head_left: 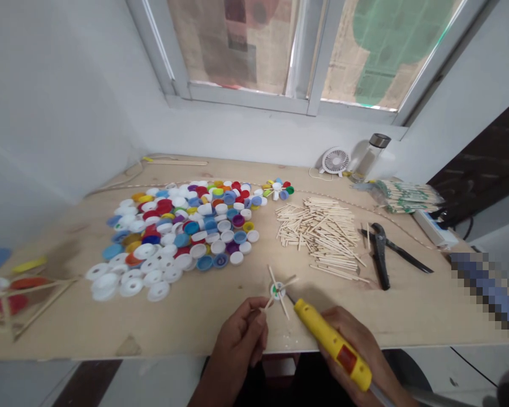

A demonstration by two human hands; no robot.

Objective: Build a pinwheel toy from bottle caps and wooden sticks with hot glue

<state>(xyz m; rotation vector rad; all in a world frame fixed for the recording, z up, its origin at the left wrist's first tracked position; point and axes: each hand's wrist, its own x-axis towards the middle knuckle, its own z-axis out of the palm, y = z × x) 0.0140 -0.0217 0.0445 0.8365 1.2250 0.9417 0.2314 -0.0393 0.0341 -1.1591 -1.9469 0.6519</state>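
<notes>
My left hand (241, 333) pinches a short wooden stick (268, 303) between thumb and fingers. The stick's far end meets a small white bottle cap (277, 290) lying on the table, from which several sticks spread out like spokes. A little green shows in the middle of the cap. In my right hand (356, 339) is a yellow, pen-shaped hot glue gun (333, 343) with a red switch. Its thin dark tip is close to the cap's right side; whether they touch I cannot tell.
Colourful bottle caps (182, 226) are heaped at left, loose sticks (322, 234) at right. Beyond lie a finished-looking cap flower (276, 190), a black-handled cutter (380, 254), a small fan (335, 161), a bottle (371, 155), bagged sticks (409, 195) and a power strip (435, 229). A stick frame (42, 305) stands far left.
</notes>
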